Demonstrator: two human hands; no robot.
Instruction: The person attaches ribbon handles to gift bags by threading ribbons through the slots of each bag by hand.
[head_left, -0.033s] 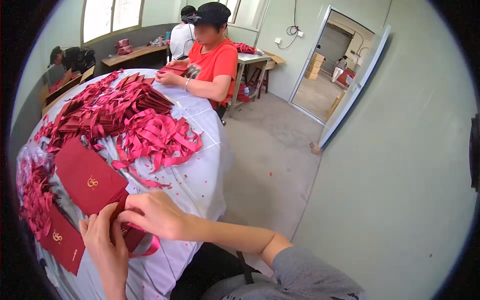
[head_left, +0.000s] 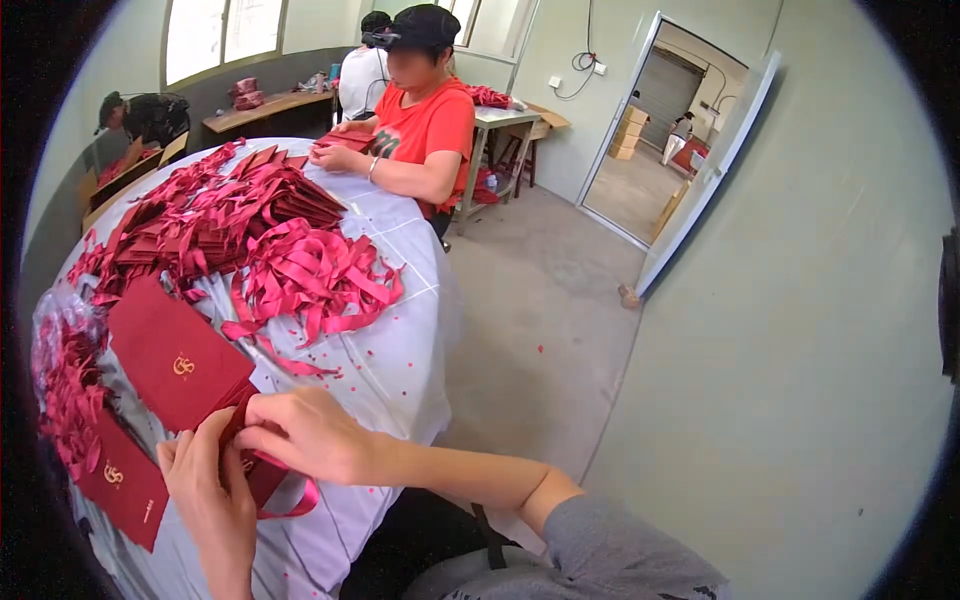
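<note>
Left hand (head_left: pixel 215 472) and right hand (head_left: pixel 312 432) both got fingers pinched on a red bag (head_left: pixel 265 482) — near side of the table (head_left: pixel 420 325), pink ribbons (head_left: pixel 320 272) heaped farther off.

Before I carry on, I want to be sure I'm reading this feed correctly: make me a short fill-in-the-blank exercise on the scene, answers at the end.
1. The left hand and right hand hold a piece coloured dark ____.
2. The emblem on the flat piece beyond them is coloured ____.
3. The co-worker in the orange-red shirt wears a cap coloured ____.
4. The door stands ____.

Missing words: red; gold; black; open.
</note>
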